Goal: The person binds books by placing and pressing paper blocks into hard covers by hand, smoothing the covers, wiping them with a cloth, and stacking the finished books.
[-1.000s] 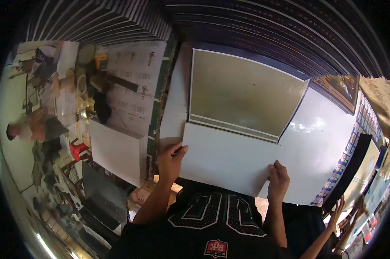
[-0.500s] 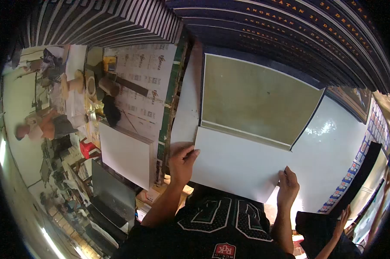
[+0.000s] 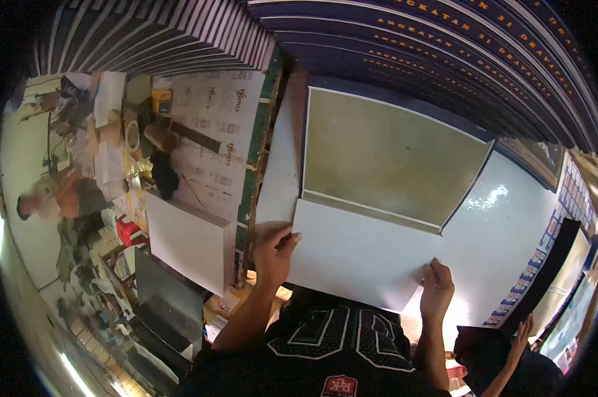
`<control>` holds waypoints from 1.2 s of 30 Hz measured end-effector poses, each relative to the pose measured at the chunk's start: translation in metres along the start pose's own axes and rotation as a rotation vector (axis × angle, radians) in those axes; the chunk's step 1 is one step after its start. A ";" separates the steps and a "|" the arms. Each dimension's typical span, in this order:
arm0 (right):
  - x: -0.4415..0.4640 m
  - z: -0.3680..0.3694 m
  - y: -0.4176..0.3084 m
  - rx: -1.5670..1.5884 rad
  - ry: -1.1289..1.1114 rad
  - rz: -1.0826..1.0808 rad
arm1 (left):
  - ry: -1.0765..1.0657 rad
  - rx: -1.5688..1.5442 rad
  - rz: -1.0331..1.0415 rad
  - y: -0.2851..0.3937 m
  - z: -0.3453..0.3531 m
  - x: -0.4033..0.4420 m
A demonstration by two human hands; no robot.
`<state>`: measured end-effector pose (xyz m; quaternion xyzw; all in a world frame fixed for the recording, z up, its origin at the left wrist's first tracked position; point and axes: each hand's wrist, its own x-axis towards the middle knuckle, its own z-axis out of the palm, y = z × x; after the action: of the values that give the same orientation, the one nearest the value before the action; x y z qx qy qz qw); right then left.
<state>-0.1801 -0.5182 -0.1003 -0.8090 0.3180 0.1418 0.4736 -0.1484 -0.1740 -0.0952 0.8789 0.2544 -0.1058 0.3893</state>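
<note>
A large white sheet or page block [image 3: 355, 255] lies in front of me, its far edge against an open dark-blue cover with a greyish-brown inner board [image 3: 391, 155]. My left hand [image 3: 274, 255] is at the left edge of the white sheet, thumb and fingers closed on that edge. At its right edge, near the front corner, my right hand [image 3: 436, 284] is closed with curled fingers on or just beside the sheet. Both lie on a glossy white work surface [image 3: 504, 212].
Tall stacks of dark-blue books [image 3: 458, 53] with gold lettering rise behind. A white paper stack [image 3: 189, 241] stands at the left, near a red stool [image 3: 128, 230]. One person [image 3: 67, 195] is at far left; another's hand [image 3: 520, 337] shows at lower right.
The view has shifted, showing the table and books further right and lower than in the earliest frame. Both hands keep nearly the same places at the white sheet's edges.
</note>
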 end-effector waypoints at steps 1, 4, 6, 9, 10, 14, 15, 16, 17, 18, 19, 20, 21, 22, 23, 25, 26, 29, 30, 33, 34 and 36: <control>-0.001 -0.001 -0.004 -0.006 0.010 0.003 | -0.012 -0.031 -0.035 -0.004 0.000 0.000; -0.002 -0.001 -0.021 0.056 0.002 0.005 | -0.031 -0.039 -0.073 0.005 -0.002 0.001; -0.002 -0.003 -0.024 -0.028 -0.020 0.006 | -0.035 -0.010 -0.079 0.009 -0.002 0.002; -0.001 -0.005 -0.023 -0.057 -0.011 -0.005 | -0.001 -0.004 -0.068 0.010 -0.001 0.001; 0.000 -0.004 -0.021 -0.071 -0.009 -0.016 | 0.017 -0.019 -0.093 0.015 -0.002 0.000; 0.001 -0.009 -0.027 -0.118 -0.044 0.079 | 0.018 -0.065 -0.101 0.007 -0.005 -0.002; 0.002 -0.009 -0.021 -0.068 -0.046 0.083 | 0.024 -0.063 -0.102 0.007 -0.008 -0.001; 0.002 -0.010 -0.016 -0.018 -0.045 0.088 | -0.001 -0.008 -0.091 0.012 -0.011 0.001; 0.003 -0.009 -0.013 -0.033 -0.042 0.087 | -0.027 0.046 -0.079 0.015 -0.013 0.002; 0.003 -0.010 -0.014 -0.034 -0.043 0.087 | -0.027 0.045 -0.080 0.011 -0.013 0.003; 0.004 -0.011 -0.019 -0.051 -0.051 0.098 | -0.052 0.002 -0.075 0.005 -0.013 0.004; 0.003 -0.012 -0.022 -0.069 -0.061 0.107 | -0.075 -0.042 -0.072 0.000 -0.014 0.004; 0.003 -0.012 -0.019 -0.074 -0.066 0.101 | -0.068 -0.046 -0.078 -0.002 -0.015 0.005; 0.007 -0.012 -0.013 0.006 -0.079 0.111 | -0.107 -0.040 -0.066 -0.004 -0.017 0.007; 0.008 -0.013 -0.010 0.083 -0.096 0.122 | -0.142 -0.035 -0.059 -0.005 -0.020 0.008; 0.006 -0.012 -0.019 0.127 -0.103 0.140 | -0.151 -0.019 -0.069 0.003 -0.027 0.012; 0.005 -0.010 -0.024 0.187 -0.086 0.167 | -0.179 0.005 -0.055 0.005 -0.030 0.013; 0.009 -0.012 -0.013 0.217 -0.131 0.097 | -0.071 0.071 0.180 -0.007 -0.028 0.013; 0.009 -0.012 -0.011 0.192 -0.116 0.100 | -0.118 -0.086 0.029 -0.005 -0.028 0.011; 0.007 -0.011 -0.019 0.143 -0.115 0.095 | -0.146 -0.141 0.156 -0.017 -0.026 0.016; 0.008 -0.011 -0.023 0.098 -0.116 0.120 | -0.163 -0.140 0.212 -0.020 -0.026 0.019; 0.011 -0.015 -0.015 0.219 -0.170 0.090 | -0.157 -0.141 0.247 -0.019 -0.028 0.021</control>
<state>-0.1635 -0.5301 -0.0881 -0.7226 0.3262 0.1953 0.5773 -0.1409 -0.1346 -0.0964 0.8631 0.1199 -0.1075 0.4786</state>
